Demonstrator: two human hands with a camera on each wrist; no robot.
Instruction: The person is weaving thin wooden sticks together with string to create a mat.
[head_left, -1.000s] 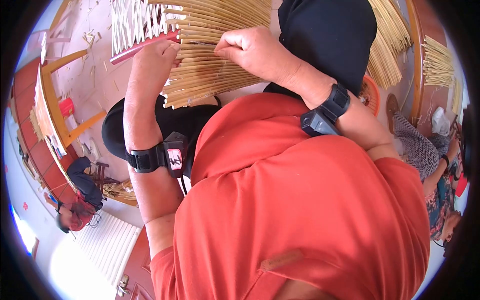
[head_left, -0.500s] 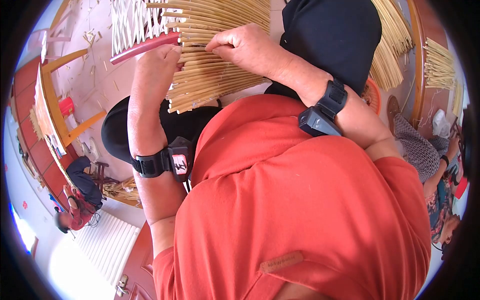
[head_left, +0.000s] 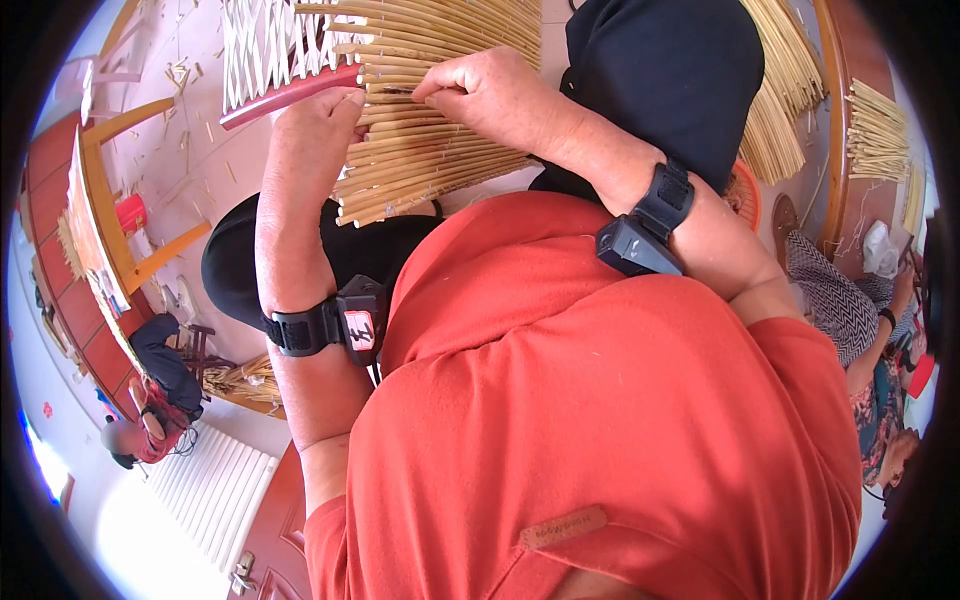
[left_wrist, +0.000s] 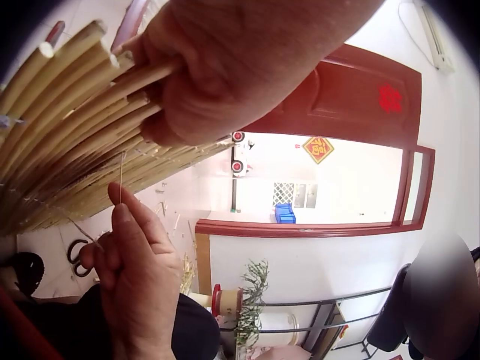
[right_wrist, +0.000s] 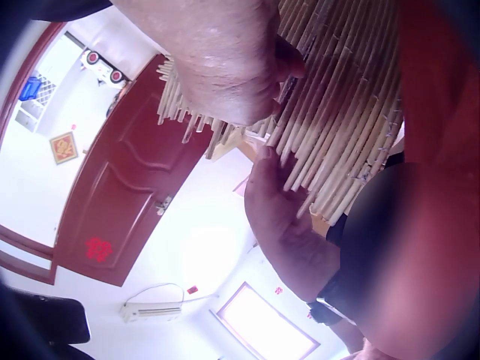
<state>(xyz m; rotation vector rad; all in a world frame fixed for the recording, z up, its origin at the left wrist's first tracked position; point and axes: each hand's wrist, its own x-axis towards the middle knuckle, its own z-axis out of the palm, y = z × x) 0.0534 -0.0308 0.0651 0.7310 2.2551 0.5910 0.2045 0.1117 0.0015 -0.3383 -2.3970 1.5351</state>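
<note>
Bracing stalks (head_left: pixel 430 155) gripped by my left hand (head_left: pixel 312 140), I'd evenly tighten the thread (left_wrist: pixel 121 176) my right hand (head_left: pixel 503 98) pinches.

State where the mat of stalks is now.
In the head view, the mat of stalks is at top centre, its left edge at the left hand, with the right hand over it.

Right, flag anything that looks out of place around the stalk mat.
Short stalk pieces lie scattered on the floor beyond the left hand, like unswept offcuts. Along the edge of the mat near that hand, some stalks jut past others, looking ragged.
</note>
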